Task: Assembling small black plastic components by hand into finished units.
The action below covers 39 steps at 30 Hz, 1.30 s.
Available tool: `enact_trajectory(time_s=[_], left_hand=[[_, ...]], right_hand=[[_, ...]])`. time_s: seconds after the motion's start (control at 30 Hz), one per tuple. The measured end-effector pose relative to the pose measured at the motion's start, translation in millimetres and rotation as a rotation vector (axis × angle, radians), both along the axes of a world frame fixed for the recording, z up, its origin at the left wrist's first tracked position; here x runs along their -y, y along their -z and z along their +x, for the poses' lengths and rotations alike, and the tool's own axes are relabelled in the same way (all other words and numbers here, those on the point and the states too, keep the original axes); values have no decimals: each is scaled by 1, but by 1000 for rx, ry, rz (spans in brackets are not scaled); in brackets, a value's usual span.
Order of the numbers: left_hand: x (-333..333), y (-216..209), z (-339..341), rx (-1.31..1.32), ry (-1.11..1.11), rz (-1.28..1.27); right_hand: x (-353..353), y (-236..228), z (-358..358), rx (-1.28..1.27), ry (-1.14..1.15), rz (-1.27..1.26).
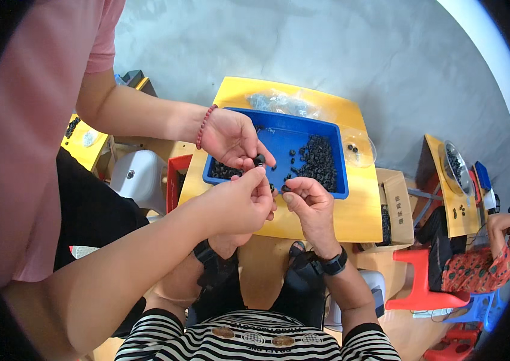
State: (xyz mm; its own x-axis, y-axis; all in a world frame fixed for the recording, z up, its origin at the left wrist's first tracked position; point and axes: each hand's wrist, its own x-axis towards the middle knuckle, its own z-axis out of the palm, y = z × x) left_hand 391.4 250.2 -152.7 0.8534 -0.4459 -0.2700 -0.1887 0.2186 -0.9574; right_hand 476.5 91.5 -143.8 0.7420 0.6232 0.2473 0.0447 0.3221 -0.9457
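Under the camera spreads a grey floor (339, 54), and on it stands a small yellow table (351, 222). A co-worker in a pink shirt (38, 120) fills the left side of the view and reaches both arms over the table.

A blue tray (282, 129) sits on the tabletop, with a heap of small black parts (318, 161) on its right side and a smaller scatter (224, 171) in its near left corner. Behind the tray lies a clear plastic bag (279, 102). A clear bowl (358, 150) sits just beside the tray's right edge. An open cardboard box (396, 201) stands near the table's right side, with a red stool (417, 283) nearer the camera.

The co-worker's upper hand (231, 138), with a red bead bracelet (205, 125) on its wrist, pinches a round black part (259, 160) over the tray's near edge. The co-worker's lower hand (240, 204) has its fingertips just under that part.

The right hand (309, 204), with a black watch (334, 263) on its wrist, is at the tray's near rim. Its thumb and forefinger are closed narrowly on a small black piece (285, 188). The left hand (230, 242) is mostly hidden beneath the co-worker's lower hand, so I cannot tell its grip.
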Motion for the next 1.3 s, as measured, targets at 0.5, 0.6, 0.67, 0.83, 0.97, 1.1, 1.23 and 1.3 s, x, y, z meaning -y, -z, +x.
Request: enact_trajectory(time_s=[0.5, 0.6, 0.67, 0.83, 0.97, 1.1, 1.23, 1.3], left_hand=[[9, -51, -26, -45, 116, 384], [16, -74, -17, -31, 149, 341], [19, -84, -17, -81, 137, 238], [17, -82, -10, -193, 200, 153], [12, -69, -16, -176, 87, 78], [8, -48, -7, 76, 132, 432], [11, -59, -7, 125, 165, 651], [12, -68, -4, 148, 254, 535]], right_hand=[[5, 7, 16, -17, -16, 37], [7, 6, 18, -1, -9, 25], [8, 11, 20, 8, 17, 4], [11, 10, 22, 47, 34, -31], [5, 12, 21, -35, 25, -26], [14, 12, 23, -32, 46, -22], [12, 10, 22, -32, 62, 1], [13, 10, 23, -53, 75, 45]])
